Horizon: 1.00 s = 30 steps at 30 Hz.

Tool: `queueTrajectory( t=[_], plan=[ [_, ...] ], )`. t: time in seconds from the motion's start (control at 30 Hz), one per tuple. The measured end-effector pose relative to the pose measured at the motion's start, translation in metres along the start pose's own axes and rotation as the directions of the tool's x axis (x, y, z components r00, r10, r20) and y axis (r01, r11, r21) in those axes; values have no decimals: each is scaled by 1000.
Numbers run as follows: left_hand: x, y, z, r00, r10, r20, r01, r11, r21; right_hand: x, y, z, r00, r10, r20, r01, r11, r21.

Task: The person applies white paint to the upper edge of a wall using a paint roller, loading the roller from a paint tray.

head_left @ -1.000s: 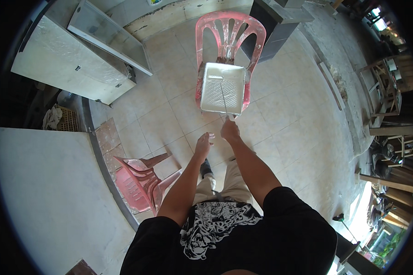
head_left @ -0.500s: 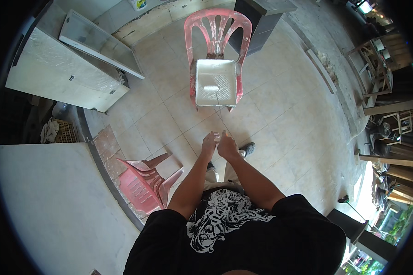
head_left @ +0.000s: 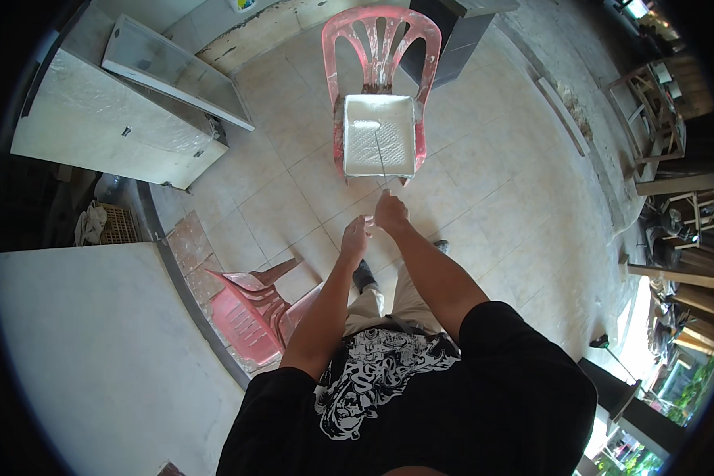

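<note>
My right hand (head_left: 391, 212) is closed around the handle end of a paint roller, whose thin rod runs forward from the fist. The roller's white, paint-coated head (head_left: 363, 124) lies in the upper left part of a square tray (head_left: 373, 170) wet with white paint. The tray rests on the seat of a paint-spattered pink plastic chair (head_left: 429, 59). Just left of and nearer than the right hand, my left hand (head_left: 355, 236) has its fingers curled. Something pale shows between the two hands, but what the left fingers hold cannot be made out.
Another pink plastic chair (head_left: 246, 321) is at my left, beside a large pale panel (head_left: 95, 341). A white cabinet (head_left: 95, 119) and a framed glass panel (head_left: 178, 75) are at the far left. A dark block (head_left: 456, 47) stands behind the painted chair. Tiled floor (head_left: 500, 206) surrounds my feet.
My right hand has moved forward, away from the left hand, and the roller head has gone farther up the tray. The left hand has shifted slightly left. My feet have changed position.
</note>
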<state>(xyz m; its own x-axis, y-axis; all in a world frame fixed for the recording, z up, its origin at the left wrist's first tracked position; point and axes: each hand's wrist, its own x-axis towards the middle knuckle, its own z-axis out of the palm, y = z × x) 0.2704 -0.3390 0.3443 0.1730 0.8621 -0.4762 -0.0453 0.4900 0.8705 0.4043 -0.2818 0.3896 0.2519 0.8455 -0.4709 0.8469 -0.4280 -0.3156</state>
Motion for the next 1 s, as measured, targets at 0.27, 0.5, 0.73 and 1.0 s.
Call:
queueTrajectory(
  t=[0.27,0.5,0.73,1.0],
  plan=[
    [-50,-9,-23,994,-109,16,110,994,-28,-99,-8,20,999,-19,35,18,999,27],
    [-106,18,20,978,-198,74,199,980,-11,-149,26,-22,998,-46,30,44,998,50],
    [-189,18,70,992,-103,66,101,994,32,-217,130,5,994,-48,-103,86,905,417],
    [-293,-38,89,999,13,-44,-11,999,43,-321,197,17,951,-70,300,-264,318,910]
  ],
)
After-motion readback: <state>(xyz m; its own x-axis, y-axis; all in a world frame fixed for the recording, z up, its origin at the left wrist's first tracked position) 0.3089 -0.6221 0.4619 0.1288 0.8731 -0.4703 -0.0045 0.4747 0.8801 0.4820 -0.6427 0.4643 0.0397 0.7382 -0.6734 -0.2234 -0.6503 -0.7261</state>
